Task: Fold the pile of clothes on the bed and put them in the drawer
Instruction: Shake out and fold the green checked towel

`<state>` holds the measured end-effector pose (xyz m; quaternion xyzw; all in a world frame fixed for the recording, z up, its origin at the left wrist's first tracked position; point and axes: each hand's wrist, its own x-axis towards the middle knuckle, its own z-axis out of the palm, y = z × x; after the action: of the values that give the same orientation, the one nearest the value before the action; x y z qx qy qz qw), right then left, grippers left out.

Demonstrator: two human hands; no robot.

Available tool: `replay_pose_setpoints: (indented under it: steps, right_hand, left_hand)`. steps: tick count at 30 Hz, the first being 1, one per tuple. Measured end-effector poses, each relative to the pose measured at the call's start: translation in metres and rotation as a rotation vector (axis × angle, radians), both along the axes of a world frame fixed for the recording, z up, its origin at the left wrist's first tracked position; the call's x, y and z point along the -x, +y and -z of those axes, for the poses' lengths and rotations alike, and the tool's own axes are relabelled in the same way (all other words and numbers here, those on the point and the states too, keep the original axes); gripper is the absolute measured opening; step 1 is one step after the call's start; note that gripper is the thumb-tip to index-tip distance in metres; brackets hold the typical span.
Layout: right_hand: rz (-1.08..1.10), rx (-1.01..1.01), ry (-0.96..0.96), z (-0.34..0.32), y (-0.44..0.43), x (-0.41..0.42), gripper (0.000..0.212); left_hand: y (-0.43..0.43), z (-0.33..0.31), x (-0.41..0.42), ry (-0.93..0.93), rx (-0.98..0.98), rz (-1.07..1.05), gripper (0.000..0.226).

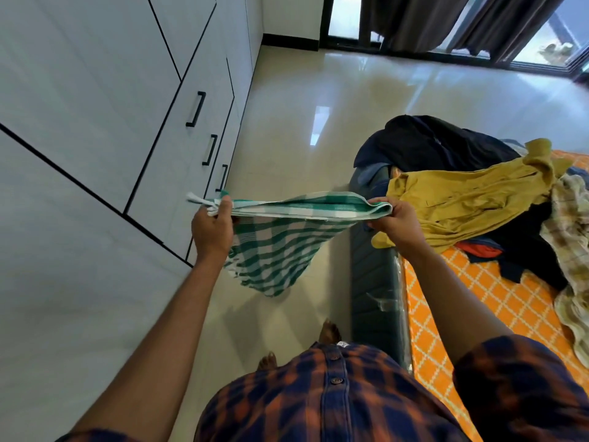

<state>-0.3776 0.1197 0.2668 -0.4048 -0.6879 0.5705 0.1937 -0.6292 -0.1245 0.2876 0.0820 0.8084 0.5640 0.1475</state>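
A green-and-white checked cloth (280, 247) hangs folded in the air over the floor, stretched between my hands. My left hand (213, 229) grips its left end, where white tassels stick out. My right hand (393, 221) pinches its right end, close to the bed's edge. On the bed (471, 314) with its orange patterned sheet lies the pile of clothes: a mustard shirt (471, 202), dark garments (433, 145) behind it and a pale checked cloth (570, 237) at the right. The white drawers (191, 154) with black handles are shut, in the wardrobe on the left.
A shiny tiled floor (318, 97) runs between the wardrobe and the bed. The bed's dark green side panel (373, 298) stands just right of my bare feet. Dark curtains (446, 20) and glass doors close off the far end of the room.
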Motion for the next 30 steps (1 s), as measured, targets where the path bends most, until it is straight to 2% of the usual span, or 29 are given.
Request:
replay_pose_setpoints:
  steps: [1,3,5,7,9,11,13,15,16,17,19,20,21,22,23,24,25,27,28,29,30]
  right_hand:
    - [0.006,-0.109,-0.042,0.001,-0.001,0.001,0.016]
    - [0.044,-0.161,-0.072,0.003,-0.004,0.003,0.004]
    - [0.037,-0.159,-0.071,0.007,0.0,0.002,0.011]
    - [0.015,-0.043,-0.052,-0.001,-0.002,-0.004,0.035]
    - [-0.033,0.131,-0.011,-0.012,-0.011,-0.009,0.031]
    - [-0.125,0.182,-0.075,-0.023,-0.012,-0.012,0.018]
    - [-0.242,0.273,-0.167,-0.047,0.009,-0.008,0.023]
    - [-0.221,0.432,-0.112,-0.084,0.05,0.008,0.03]
    - [-0.162,0.499,-0.02,-0.104,0.074,0.021,0.033]
    - [-0.123,0.558,0.104,-0.121,0.094,0.036,0.04]
    - [-0.114,0.643,0.329,-0.131,0.113,0.06,0.056]
    - [-0.122,0.687,0.351,-0.12,0.113,0.063,0.06]
    - [-0.129,0.721,0.291,-0.102,0.108,0.061,0.062]
    - [-0.118,0.752,0.215,-0.077,0.094,0.052,0.065]
    - [-0.088,0.796,0.156,-0.052,0.074,0.039,0.069]
    - [-0.064,0.865,0.135,-0.024,0.054,0.021,0.075]
    - [-0.058,0.926,0.11,0.002,0.035,0.005,0.08]
    - [-0.021,0.904,-0.105,0.033,0.001,-0.012,0.086]
    - [-0.005,0.849,-0.215,0.04,-0.007,-0.016,0.077]
    - [-0.008,0.828,-0.288,0.043,-0.009,-0.017,0.058]
    - [-0.007,0.875,-0.277,0.042,-0.011,-0.019,0.041]
  left_hand:
    - [0.001,0.002,-0.001,0.047,0.044,0.015,0.032]
    - [0.002,0.005,-0.002,0.101,0.052,0.068,0.031]
    - [-0.005,0.008,0.003,0.157,0.057,0.189,0.029]
    - [-0.013,0.016,0.016,0.303,0.16,0.342,0.029]
    - [-0.022,0.025,0.024,0.393,0.248,0.418,0.019]
    - [-0.027,0.015,0.022,0.253,0.221,0.483,0.013]
    - [-0.015,-0.013,0.039,0.003,0.115,0.603,0.017]
    - [0.015,-0.055,0.074,-0.238,-0.023,0.718,0.008]
    - [0.033,-0.075,0.092,-0.368,-0.105,0.729,0.013]
    - [0.049,-0.09,0.103,-0.501,-0.193,0.719,0.031]
    - [0.065,-0.089,0.106,-0.717,-0.26,0.642,0.08]
    - [0.068,-0.075,0.1,-0.804,-0.244,0.589,0.099]
    - [0.064,-0.059,0.092,-0.891,-0.238,0.528,0.111]
    - [0.055,-0.039,0.083,-0.981,-0.254,0.467,0.115]
    - [0.045,-0.022,0.071,-1.055,-0.288,0.446,0.11]
    - [0.035,-0.006,0.06,-1.1,-0.273,0.469,0.095]
    - [0.026,0.008,0.047,-1.113,-0.207,0.472,0.074]
    - [0.016,0.03,0.028,-1.027,0.051,0.479,0.035]
    - [0.014,0.036,0.023,-0.975,0.153,0.491,0.03]
    - [0.015,0.038,0.024,-0.952,0.201,0.505,0.032]
    - [0.014,0.037,0.028,-0.979,0.17,0.505,0.034]
